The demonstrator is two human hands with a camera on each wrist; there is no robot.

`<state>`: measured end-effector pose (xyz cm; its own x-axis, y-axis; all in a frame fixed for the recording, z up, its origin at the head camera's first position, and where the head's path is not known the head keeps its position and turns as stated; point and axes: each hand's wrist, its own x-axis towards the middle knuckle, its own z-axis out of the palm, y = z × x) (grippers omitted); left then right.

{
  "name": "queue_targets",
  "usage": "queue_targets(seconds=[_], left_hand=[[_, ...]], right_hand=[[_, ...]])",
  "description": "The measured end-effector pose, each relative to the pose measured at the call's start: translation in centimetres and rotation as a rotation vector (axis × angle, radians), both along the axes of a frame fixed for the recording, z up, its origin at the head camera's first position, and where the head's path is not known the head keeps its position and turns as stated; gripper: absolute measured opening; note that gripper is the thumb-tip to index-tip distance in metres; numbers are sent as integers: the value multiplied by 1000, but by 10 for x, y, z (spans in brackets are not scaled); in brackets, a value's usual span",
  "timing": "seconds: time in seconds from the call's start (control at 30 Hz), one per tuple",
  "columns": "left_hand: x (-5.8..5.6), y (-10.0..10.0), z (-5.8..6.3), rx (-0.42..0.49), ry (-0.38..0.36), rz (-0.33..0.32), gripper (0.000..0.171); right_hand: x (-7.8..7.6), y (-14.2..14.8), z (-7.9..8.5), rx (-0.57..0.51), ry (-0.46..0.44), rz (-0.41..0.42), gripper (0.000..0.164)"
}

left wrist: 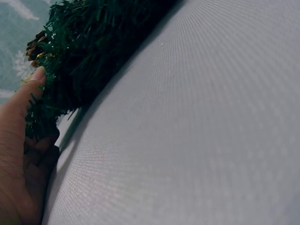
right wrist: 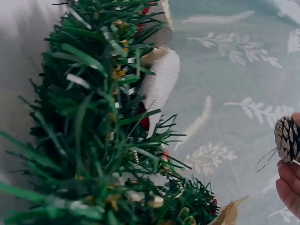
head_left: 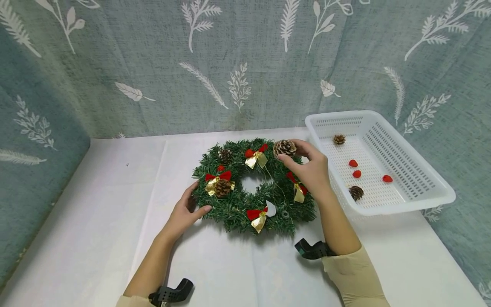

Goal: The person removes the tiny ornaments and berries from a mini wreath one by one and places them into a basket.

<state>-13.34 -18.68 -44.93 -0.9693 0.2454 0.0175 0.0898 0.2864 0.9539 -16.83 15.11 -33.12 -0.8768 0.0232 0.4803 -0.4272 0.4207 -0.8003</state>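
Head view, wreath [head_left: 230,215]: it is lying on the white desk [head_left: 96,221]; the left hand [head_left: 185,214] is gripping its left edge, maybe to stop it sliding.
Head view, pine cone [head_left: 285,147]: the right hand [head_left: 313,170] is pinching it by the wreath's far right part.
Head view, basket [head_left: 446,198]: it is sitting just beside, maybe so its small cones [head_left: 356,193] and red bits [head_left: 387,178] are easy to reach.
Left wrist view, thumb [left wrist: 29,89]: it is pressing the wreath's edge.
Right wrist view, loop [right wrist: 265,161]: it is sticking out from the pine cone, maybe for hanging it.
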Motion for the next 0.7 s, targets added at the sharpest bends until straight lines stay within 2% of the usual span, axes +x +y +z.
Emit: queue_targets(seconds=[0.23, 0.47, 0.7], left_hand=[[1, -1, 0, -7, -8, -3, 81], [-1, 1, -1, -10, -15, -3, 82], [-1, 0, -1, -6, -15, -3, 82]], right_hand=[[-3, 2, 5, -99, 63, -15, 40], [-4, 3, 9, -125, 139, 19, 40], [-1, 5, 11, -127, 132, 8, 42]])
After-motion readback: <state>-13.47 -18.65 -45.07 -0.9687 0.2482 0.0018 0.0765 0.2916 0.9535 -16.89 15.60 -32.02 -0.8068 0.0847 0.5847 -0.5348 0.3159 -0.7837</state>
